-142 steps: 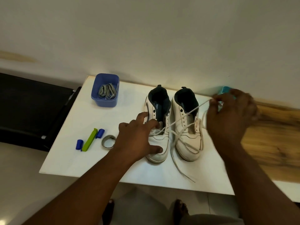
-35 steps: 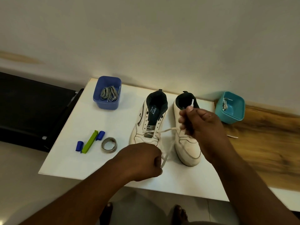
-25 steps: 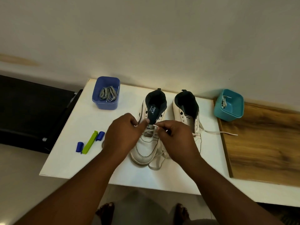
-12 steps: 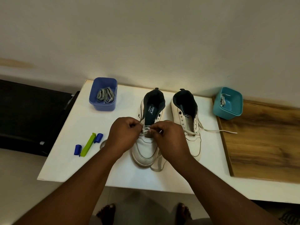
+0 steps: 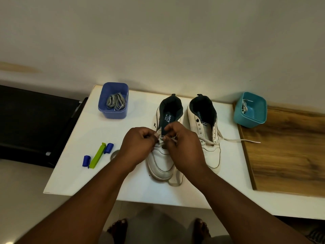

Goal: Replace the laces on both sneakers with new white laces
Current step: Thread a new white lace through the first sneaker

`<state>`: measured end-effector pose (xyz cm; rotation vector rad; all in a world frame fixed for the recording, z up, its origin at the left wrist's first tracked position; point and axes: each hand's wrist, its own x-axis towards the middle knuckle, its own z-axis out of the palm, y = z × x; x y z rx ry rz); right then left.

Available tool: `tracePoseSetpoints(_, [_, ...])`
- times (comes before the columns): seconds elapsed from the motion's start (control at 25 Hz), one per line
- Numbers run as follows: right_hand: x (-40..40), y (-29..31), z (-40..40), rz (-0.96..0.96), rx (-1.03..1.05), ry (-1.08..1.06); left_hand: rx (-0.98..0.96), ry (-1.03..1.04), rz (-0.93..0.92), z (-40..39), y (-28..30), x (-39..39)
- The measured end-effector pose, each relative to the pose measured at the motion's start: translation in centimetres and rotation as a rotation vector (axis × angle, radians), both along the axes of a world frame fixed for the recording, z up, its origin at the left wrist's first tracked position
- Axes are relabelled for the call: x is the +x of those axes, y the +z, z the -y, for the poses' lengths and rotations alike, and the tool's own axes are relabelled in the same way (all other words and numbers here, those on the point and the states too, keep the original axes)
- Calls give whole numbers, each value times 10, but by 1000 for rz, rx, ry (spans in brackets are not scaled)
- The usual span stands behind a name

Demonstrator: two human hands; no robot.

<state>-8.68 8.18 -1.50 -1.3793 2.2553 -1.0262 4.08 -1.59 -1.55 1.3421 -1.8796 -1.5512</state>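
Now your white table [image 5: 84,173] carries everything, with the wooden board [image 5: 288,155] laid over its right end; both sneakers stand heel-to-wall near the back edge, and you have shifted from drawing lace slack out wide to close work over the left sneaker [image 5: 164,155]. The right sneaker [image 5: 209,138] holds only one low crossing of white lace [image 5: 233,140], its free end trailing onto the board; that shoe is barely begun. Your left hand [image 5: 139,147] and right hand [image 5: 184,148], apart a moment ago, now meet at the left sneaker's lower eyelets, fingers curled and pinching the lace there; which eyelet it enters is probably hidden by your knuckles. A loop of slack lies by that shoe's toe near the front edge. The blue tub [image 5: 113,101] at the back left corner keeps grey laces; the teal tub [image 5: 250,110] sits at the board's back edge; the green clip [image 5: 96,156] lies toward the left edge.
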Motion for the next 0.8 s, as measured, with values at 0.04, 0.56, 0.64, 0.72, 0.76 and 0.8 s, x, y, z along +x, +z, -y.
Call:
tracePoseSetpoints(0.04, [-2, 1, 1, 41, 10, 0, -3, 3, -3, 0, 0, 0])
tracePoseSetpoints(0.56, [-13, 0, 0, 242, 50, 58, -136, -110, 55, 0, -6, -2])
tracePoseSetpoints(0.64, [-12, 1, -2, 223, 54, 55, -196, -114, 95, 0, -7, -2])
tracePoseSetpoints(0.72, [-10, 1, -3, 186, 51, 33, -271, -142, 144, -2, -6, -2])
tracePoseSetpoints(0.76, [-10, 2, -4, 159, 54, 34, -287, -151, 149, -3, -6, -2])
tracePoseSetpoints(0.8, [-9, 3, -3, 129, 64, 51, -286, -165, 152, -3, -5, -2])
